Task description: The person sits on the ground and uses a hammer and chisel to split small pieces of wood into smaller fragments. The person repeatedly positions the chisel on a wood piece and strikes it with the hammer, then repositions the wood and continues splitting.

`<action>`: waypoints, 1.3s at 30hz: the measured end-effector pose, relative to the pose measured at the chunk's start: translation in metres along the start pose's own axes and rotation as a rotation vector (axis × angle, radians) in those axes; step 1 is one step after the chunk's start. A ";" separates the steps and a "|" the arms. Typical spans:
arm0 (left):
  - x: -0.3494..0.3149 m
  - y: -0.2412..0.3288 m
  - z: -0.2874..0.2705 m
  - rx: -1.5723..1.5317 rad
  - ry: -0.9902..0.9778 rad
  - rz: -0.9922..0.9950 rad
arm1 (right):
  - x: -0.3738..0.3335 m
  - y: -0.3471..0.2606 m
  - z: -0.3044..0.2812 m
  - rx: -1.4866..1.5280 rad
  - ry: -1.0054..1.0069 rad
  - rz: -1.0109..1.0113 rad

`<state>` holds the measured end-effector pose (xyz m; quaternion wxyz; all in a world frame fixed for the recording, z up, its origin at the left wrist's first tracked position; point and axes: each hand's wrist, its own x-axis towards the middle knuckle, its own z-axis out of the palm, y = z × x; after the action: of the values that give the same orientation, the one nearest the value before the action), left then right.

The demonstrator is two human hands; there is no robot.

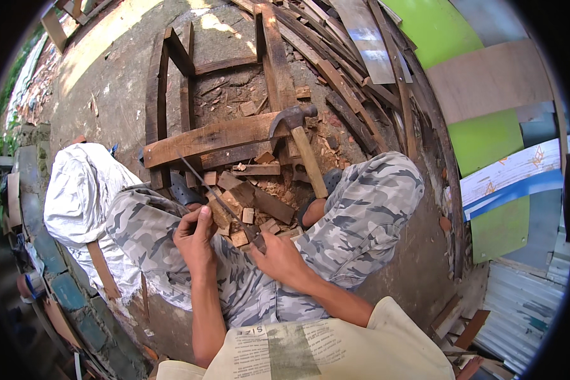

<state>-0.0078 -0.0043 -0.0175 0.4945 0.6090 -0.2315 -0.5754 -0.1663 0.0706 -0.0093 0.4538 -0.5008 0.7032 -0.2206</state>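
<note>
While the person sits with knees apart in camouflage trousers, both hands meet low between the legs over a long thin metal blade. The left hand is clenched around the blade near its middle, thumb and fingers pinched on it. The right hand grips the blade's lower end, where a dark handle shows just above the knuckles. The blade runs up and to the left from the hands, its far tip ending near a broad plank; whether the tip touches the plank I cannot tell. That plank lies crosswise on a rough frame of dark boards on the concrete ground. A claw hammer rests with its steel head on the plank's right end and its pale wooden handle slanting down toward the right knee, touched by neither hand. Between the feet, just beyond the hands, lies a heap of small wood blocks and chips. A dark sandal shows by the left knee. A white sack sits to the left, against the left leg. More long planks pile up at the upper right, beside green panels and a grey board.
</note>
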 end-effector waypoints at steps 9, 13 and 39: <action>0.000 -0.001 0.001 -0.020 -0.012 0.023 | -0.008 -0.018 -0.013 0.293 0.179 -0.202; -0.003 0.000 0.001 -0.017 0.029 0.031 | 0.003 0.008 -0.008 -0.055 0.107 -0.194; -0.004 -0.001 0.000 -0.004 0.024 0.010 | -0.015 -0.014 -0.014 0.164 0.048 -0.073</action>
<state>-0.0089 -0.0005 -0.0168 0.5011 0.6137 -0.2276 -0.5661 -0.1698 0.0770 0.0143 0.4677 -0.4820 0.6749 -0.3058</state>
